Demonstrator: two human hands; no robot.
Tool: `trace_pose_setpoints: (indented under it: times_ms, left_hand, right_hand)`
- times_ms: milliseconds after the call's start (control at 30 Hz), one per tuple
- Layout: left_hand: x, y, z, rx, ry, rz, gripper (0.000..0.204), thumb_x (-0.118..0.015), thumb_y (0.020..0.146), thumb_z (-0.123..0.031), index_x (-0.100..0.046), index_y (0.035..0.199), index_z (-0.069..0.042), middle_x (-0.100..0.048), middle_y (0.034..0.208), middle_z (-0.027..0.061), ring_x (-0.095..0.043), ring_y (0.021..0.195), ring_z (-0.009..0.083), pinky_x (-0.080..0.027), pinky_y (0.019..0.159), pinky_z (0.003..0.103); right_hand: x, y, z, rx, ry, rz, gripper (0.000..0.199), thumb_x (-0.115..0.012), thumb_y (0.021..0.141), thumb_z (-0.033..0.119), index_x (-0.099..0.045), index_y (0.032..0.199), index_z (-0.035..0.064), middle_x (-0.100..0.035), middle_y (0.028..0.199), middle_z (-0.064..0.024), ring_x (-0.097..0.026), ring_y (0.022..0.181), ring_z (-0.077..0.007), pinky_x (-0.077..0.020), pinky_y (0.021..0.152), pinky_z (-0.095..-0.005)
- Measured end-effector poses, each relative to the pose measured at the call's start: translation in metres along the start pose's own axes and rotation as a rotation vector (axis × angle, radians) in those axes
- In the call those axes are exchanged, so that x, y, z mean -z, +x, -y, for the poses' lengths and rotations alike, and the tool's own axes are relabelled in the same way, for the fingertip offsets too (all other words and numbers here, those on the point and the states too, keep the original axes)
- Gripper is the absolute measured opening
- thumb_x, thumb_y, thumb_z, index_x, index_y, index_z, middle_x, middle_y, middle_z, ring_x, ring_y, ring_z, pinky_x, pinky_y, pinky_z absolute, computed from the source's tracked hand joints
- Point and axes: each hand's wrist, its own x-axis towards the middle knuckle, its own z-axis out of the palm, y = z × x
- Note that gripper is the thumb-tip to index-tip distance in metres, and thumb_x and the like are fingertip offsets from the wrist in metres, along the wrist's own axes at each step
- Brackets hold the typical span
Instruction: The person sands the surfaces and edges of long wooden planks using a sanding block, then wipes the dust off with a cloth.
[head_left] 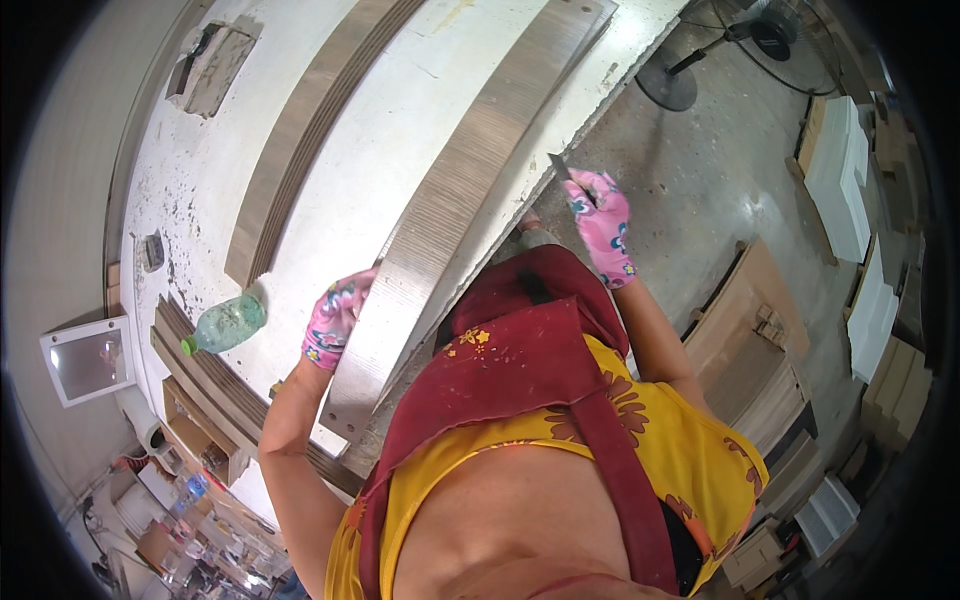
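Observation:
A long wood-grain board point(440, 210), with small holes at both ends, lies along the front edge of the white worktable point(350, 160). My left hand point(338, 315), in a pink flowered glove, grips its far long edge close to the near end; some fingertips are hidden by the board. My right hand point(602, 220), gloved alike, is closed around a small dark flat blade point(558, 167) with a pointed tip. That hand is held just off the table's edge, apart from the board. The blade's handle, if there is one, is hidden in the glove.
Stacked wood-grain strips point(300, 140) lie farther back on the table, beside a green-tinted plastic bottle point(230, 323) on its side. More strips point(205, 375) lie at left. A standing fan point(672, 80) is beyond the table; panels point(750, 330) lie on the floor at right.

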Motion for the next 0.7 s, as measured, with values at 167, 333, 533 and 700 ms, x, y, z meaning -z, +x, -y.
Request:
trace_pose_setpoints:
  times_ms: [167, 333, 533, 700]
  left_hand:
    - [-0.057, 0.001, -0.035, 0.052, 0.59, -0.202, 0.057, -0.062, 0.083, -0.009, -0.045, 0.135, 0.004, -0.057, 0.123, 0.0113, -0.051, 0.118, 0.0195, -0.035, 0.105, 0.029]
    - [-0.062, -0.011, -0.027, -0.197, 1.198, -0.297, 0.058, -0.06, 0.082, -0.003, -0.045, 0.138, -0.006, -0.047, 0.137, 0.0146, -0.047, 0.121, 0.0263, -0.035, 0.106, 0.037]
    - [-0.069, -0.017, 0.036, -0.551, 1.669, -0.494, 0.096, -0.076, 0.071, -0.046, -0.031, 0.144, -0.003, -0.041, 0.143, 0.0169, -0.036, 0.134, 0.0276, -0.018, 0.115, 0.045]
    - [-0.07, -0.013, 0.04, -0.546, 1.674, -0.549, 0.099, -0.082, 0.061, -0.019, -0.03, 0.143, -0.002, -0.044, 0.14, 0.0152, -0.041, 0.13, 0.0289, -0.02, 0.114, 0.049]
  right_hand:
    - [-0.035, 0.0, 0.084, 0.297, 0.07, 0.25, 0.015, -0.063, 0.082, 0.008, -0.067, 0.096, 0.0089, -0.063, 0.087, -0.0062, -0.063, 0.077, -0.0178, -0.0545, 0.067, -0.0287]
    - [-0.107, -0.003, 0.124, 0.841, -0.177, 0.73, 0.012, -0.057, 0.079, 0.017, -0.056, 0.088, 0.0088, -0.053, 0.088, -0.007, -0.059, 0.074, -0.0177, -0.0497, 0.062, -0.0337]
    - [-0.105, 0.081, 0.087, 0.693, -0.604, 0.784, 0.02, -0.053, 0.085, 0.028, -0.059, 0.094, 0.0099, -0.061, 0.086, -0.0083, -0.062, 0.076, -0.022, -0.0546, 0.063, -0.0353]
    - [-0.023, 0.288, -0.057, 0.404, -1.028, 0.21, 0.015, -0.05, 0.086, 0.016, -0.061, 0.088, 0.0059, -0.06, 0.075, -0.011, -0.06, 0.065, -0.0224, -0.0519, 0.059, -0.0314]
